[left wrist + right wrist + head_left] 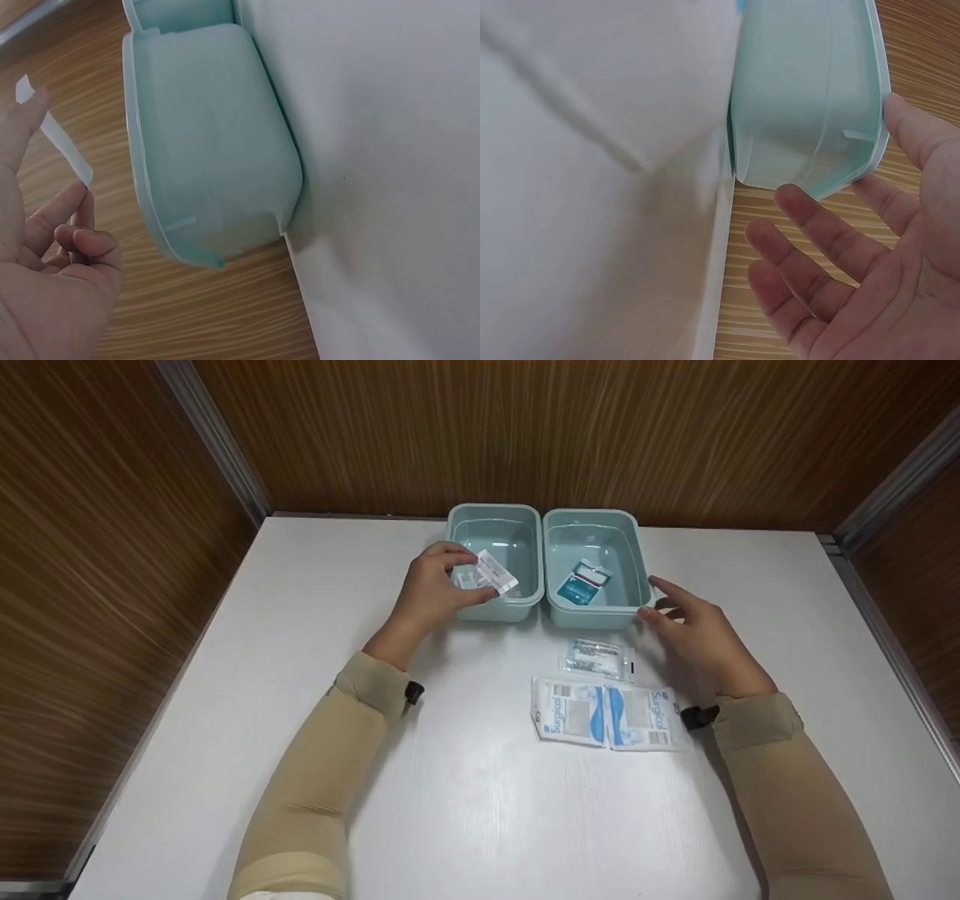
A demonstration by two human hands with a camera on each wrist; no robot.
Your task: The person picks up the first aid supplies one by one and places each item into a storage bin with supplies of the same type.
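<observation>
My left hand [435,592] pinches a small white printed packet [496,573] between thumb and fingers, over the left pale-blue bin [499,611]. Seen edge-on in the left wrist view, the packet [66,148] is thin and flat. Partly behind it, another whitish packet [466,579] lies inside that bin. The right bin [592,619] stands beside it and contains a teal-and-white packet [583,583]. At this bin's near right corner, the thumb and index fingertip of my right hand [696,634] touch the rim, while the other fingers extend loosely below [810,255].
In front of the right bin lies a clear printed packet [598,658]. Nearer still are two white-and-blue packets marked Surgical [568,712], side by side on the white table [465,810]. A wood-grain panel [495,435] rises behind the bins, with more panels at both sides.
</observation>
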